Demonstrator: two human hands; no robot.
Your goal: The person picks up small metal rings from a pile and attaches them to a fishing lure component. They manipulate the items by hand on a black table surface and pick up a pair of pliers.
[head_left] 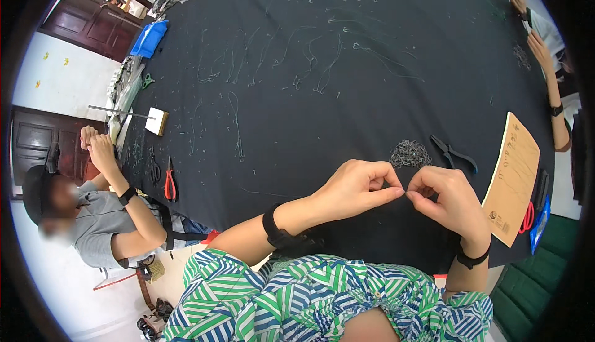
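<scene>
My left hand (358, 184) and my right hand (451, 200) meet over the near edge of the black-covered table (285, 131). Both are closed in a thumb-and-finger pinch, fingertips almost touching. Whatever lies between them is too fine to make out. Just beyond my fingers sits a heap of small, dark, wiry metal pieces (410, 154), tangled together. Dark-jawed pliers (454, 155) with a blue-tipped handle rest to the right of this heap. A thin thread (266, 193) lies on the cloth left of my left hand.
Several looped thin lines (238, 131) are spread across the cloth. At right lie a brown cardboard-covered pad (515, 174), red-handled scissors (527, 218) and a blue packet (540, 227). Red-handled pliers (170, 182), a block with a rod (157, 122) and a blue bin (149, 38) are left. Co-workers sit on both sides.
</scene>
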